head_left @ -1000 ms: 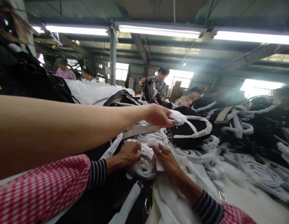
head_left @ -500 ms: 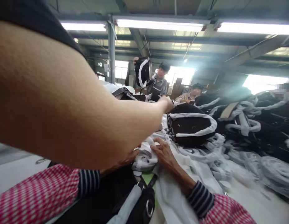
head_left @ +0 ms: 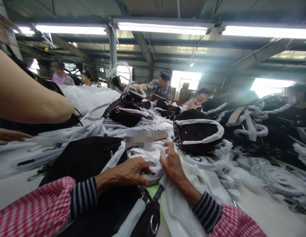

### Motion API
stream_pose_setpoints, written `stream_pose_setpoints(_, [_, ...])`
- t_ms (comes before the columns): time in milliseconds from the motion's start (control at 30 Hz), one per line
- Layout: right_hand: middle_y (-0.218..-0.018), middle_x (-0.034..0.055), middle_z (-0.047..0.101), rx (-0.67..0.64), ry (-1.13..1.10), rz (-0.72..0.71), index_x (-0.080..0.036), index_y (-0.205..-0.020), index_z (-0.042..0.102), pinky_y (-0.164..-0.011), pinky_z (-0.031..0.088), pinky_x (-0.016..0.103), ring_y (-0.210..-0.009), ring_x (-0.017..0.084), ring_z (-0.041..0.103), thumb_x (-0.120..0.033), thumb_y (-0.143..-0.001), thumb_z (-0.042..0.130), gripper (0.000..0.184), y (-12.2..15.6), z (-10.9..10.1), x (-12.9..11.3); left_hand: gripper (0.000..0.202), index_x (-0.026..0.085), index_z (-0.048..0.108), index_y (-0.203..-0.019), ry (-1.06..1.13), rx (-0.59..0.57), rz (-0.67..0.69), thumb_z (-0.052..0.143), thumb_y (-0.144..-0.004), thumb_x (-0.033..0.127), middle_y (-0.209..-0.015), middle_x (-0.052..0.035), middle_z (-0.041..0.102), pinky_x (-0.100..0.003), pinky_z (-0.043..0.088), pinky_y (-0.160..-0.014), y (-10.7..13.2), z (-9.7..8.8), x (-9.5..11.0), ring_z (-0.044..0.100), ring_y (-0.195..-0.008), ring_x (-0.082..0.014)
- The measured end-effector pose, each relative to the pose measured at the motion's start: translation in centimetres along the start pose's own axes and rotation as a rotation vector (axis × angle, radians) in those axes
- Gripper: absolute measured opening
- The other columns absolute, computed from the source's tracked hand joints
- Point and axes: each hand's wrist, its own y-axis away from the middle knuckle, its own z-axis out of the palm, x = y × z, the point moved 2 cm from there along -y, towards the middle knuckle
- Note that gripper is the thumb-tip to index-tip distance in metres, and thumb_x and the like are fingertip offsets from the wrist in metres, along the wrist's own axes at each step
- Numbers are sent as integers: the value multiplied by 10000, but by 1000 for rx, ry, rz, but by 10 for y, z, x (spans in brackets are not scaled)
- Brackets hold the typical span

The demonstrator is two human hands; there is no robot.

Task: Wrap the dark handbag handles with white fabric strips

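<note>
Between my hands lies a coiled strap wrapped in white covering, with bits of metal hardware showing. My left hand curls its fingers and thumb around the near left side of this coil. On the opposite side my right hand presses bent fingers to the coil's edge. Under my left forearm spreads a black bag, its handle sleeved in white wrap and fitted with a metal ring. A strip of green material shows just below the coil.
A black bag with a white-wrapped handle stands beyond my right hand. More wrapped coils lie at right, near piled black bags. At left a co-worker's bare arm reaches over loose white straps. Several people work across the table.
The co-worker's arm has swung left out of the middle, uncovering my left hand and the black bag. The person opposite has lowered a raised bag. My hands stay at the coil.
</note>
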Motion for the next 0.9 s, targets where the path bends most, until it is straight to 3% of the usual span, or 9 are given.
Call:
stream_pose_setpoints(133, [-805,12,604,-118,196,-123,-233,-924,532,-675,340,288,-727,189,571,-76,-782,517,213,3,3,-2,174,202,641,-959,-54,107,32,738,-821,156,-985,-29,643,-320,436,-830,6,14,6,592,-1013,-244])
stream_pose_setpoints(267, [-897,55,650,-207,142,-144,-206,-867,608,-738,382,301,-813,201,585,-130,-855,523,114,2,4,1,148,195,554,-846,-214,87,175,639,-844,74,-1003,-39,680,-332,415,-778,12,25,13,567,-1041,-254])
stream_pose_setpoints(400, [-826,43,661,-349,-142,-88,-193,-938,716,-765,444,308,-813,205,604,-171,-901,477,243,-4,-7,6,43,203,639,-898,-134,92,161,663,-913,171,-959,-22,697,-332,425,-821,12,18,9,600,-1016,-239])
stream_pose_setpoints(467, [-880,45,684,-418,-223,-65,-204,-1003,745,-785,475,311,-856,212,624,-132,-854,474,318,-5,-14,7,155,210,683,-907,-71,92,134,588,-1008,278,-908,-20,705,-341,431,-840,9,15,3,633,-955,-230])
stream_pose_setpoints(567, [-1166,78,687,-452,-189,-101,-207,-1035,762,-930,494,351,-1055,232,644,-48,-739,478,440,-3,-25,1,250,220,727,-1026,-29,93,71,480,-1044,257,-952,-40,744,-348,447,-854,-1,14,-5,685,-936,-238])
stream_pose_setpoints(633, [-1447,98,574,-425,-111,-177,-218,-1100,753,-1058,451,400,-1269,265,582,-11,-699,486,524,1,-30,-5,258,232,721,-1149,-24,96,71,540,-971,194,-1026,-50,764,-350,457,-871,-9,13,-7,703,-989,-259])
stream_pose_setpoints(700, [-1555,94,494,-419,-22,-266,-243,-1162,728,-1102,421,426,-1363,287,523,-8,-719,525,542,7,-33,-8,329,237,721,-1184,-21,78,112,595,-889,160,-1060,-52,766,-350,465,-893,-16,10,-7,702,-1025,-270])
stream_pose_setpoints(800, [-1215,82,692,-449,55,-297,-233,-1084,713,-935,484,360,-1080,241,653,-85,-817,609,322,13,-31,-5,353,243,748,-1142,-16,36,172,616,-828,153,-1069,-57,736,-347,471,-917,-23,4,-7,683,-1037,-269])
stream_pose_setpoints(900, [-956,32,701,-432,110,-246,-219,-990,699,-763,454,292,-806,178,638,-141,-871,644,152,15,-26,0,405,242,749,-1144,-10,-4,192,585,-793,126,-1120,-71,693,-369,471,-976,-25,1,-10,664,-1070,-271])
